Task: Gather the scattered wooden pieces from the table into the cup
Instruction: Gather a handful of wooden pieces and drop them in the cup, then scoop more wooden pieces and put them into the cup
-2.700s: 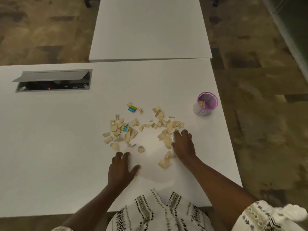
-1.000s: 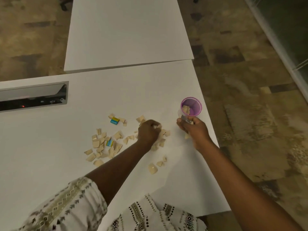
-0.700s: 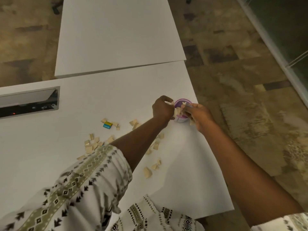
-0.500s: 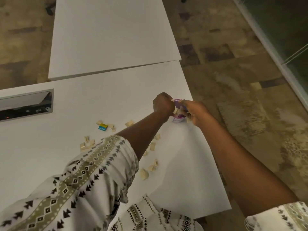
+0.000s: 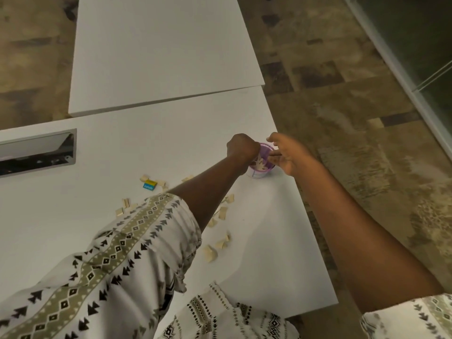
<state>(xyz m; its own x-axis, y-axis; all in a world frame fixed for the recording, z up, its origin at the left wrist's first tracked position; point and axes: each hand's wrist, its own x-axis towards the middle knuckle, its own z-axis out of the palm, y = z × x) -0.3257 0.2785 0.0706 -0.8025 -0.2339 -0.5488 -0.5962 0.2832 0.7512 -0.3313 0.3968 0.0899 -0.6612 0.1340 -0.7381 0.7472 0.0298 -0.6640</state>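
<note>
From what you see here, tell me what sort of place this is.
Probably an office or meeting room. The white table has a metal cable hatch set into its top, a second white table butts against it, and a glass wall runs along the patterned floor.

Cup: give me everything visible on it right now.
The cup is small with a purple rim, a purple inside and a whitish outer wall, probably plastic. It stands upright near the table's right edge, with pale wooden pieces inside. The left hand is closed over its left rim; the right hand is open beside it.
</note>
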